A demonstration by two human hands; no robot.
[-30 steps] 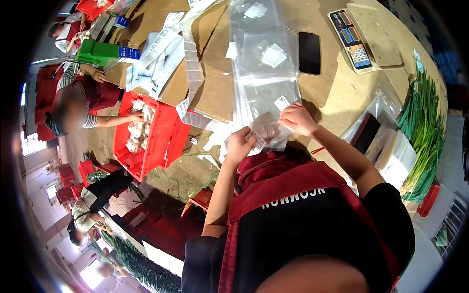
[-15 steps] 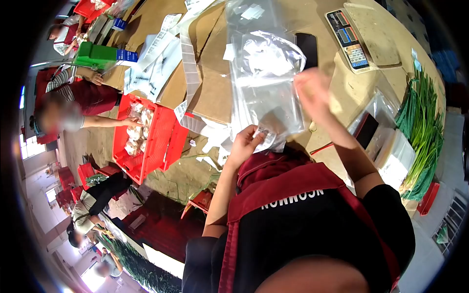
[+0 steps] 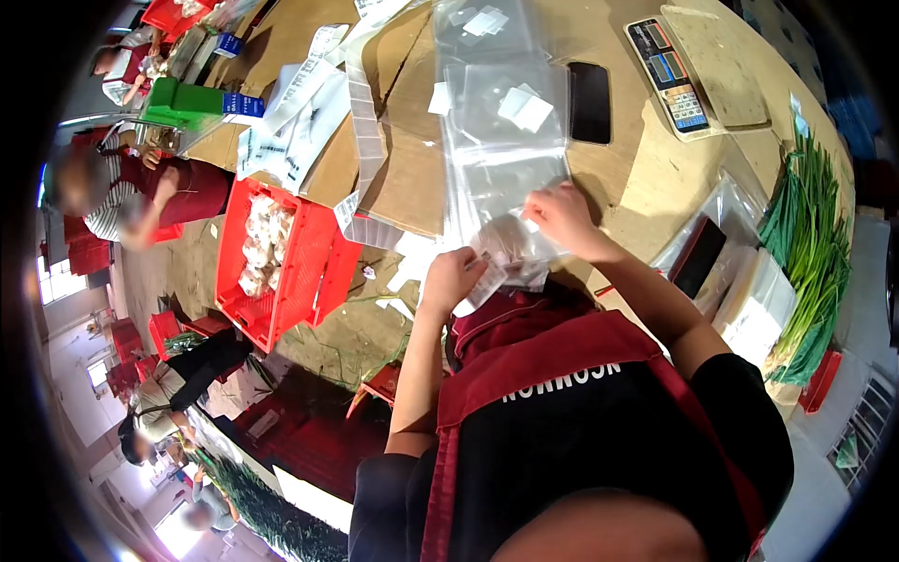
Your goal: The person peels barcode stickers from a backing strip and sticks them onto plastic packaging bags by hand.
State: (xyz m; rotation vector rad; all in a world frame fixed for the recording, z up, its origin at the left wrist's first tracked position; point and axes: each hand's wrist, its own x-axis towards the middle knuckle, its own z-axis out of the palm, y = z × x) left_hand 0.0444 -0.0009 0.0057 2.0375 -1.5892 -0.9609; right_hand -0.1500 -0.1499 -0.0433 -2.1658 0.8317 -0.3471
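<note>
My left hand (image 3: 453, 279) is closed on a strip of labels (image 3: 487, 284) near the apron, at the table's front edge. My right hand (image 3: 562, 219) has its fingers pressed together on the near part of the clear plastic bags (image 3: 501, 173); whatever sits between the fingertips is too small to make out. The bags lie flat in an overlapping stack running away from me. Small white paper squares (image 3: 525, 109) show on the stack farther off. A black phone (image 3: 590, 103) lies just right of the bags.
A scale (image 3: 670, 77) stands at the back right. Green stalks (image 3: 807, 253) and packs of bags (image 3: 757, 304) lie on the right. Label strips (image 3: 363, 122) trail left. A red crate (image 3: 304, 262) holds bagged white items; a co-worker (image 3: 140, 187) is beyond it.
My right hand has moved back from the right onto the near bags. The raised, shiny bag film now lies flat, uncovering the white squares. The co-worker's arm has withdrawn from the red crate.
</note>
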